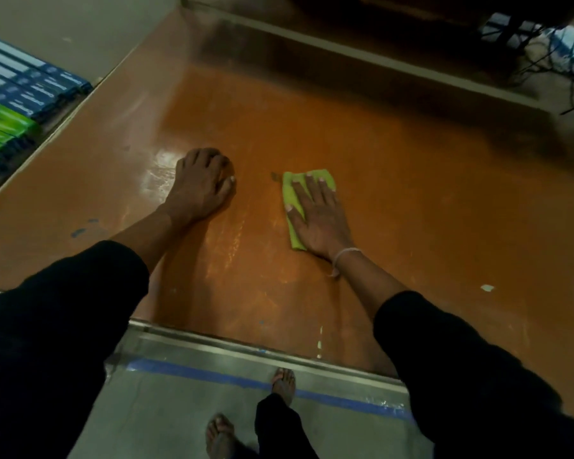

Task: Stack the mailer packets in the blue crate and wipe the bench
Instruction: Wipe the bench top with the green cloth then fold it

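Observation:
A folded lime-green cloth (291, 197) lies on the orange-brown bench top (411, 200). My right hand (318, 217) lies flat on the cloth with straight fingers and presses it onto the bench. My left hand (201, 183) rests on the bench to the left of the cloth, its fingers curled under and holding nothing. A wet, shiny streak shows just left of that hand. Neither the blue crate nor any mailer packets are in view.
Stacked blue and green boxes (17, 101) sit at the far left beside the bench. Dark cables (544, 54) hang at the back right. The bench's metal front edge (262, 352) runs above the floor with a blue tape line (212, 376). My feet stand below.

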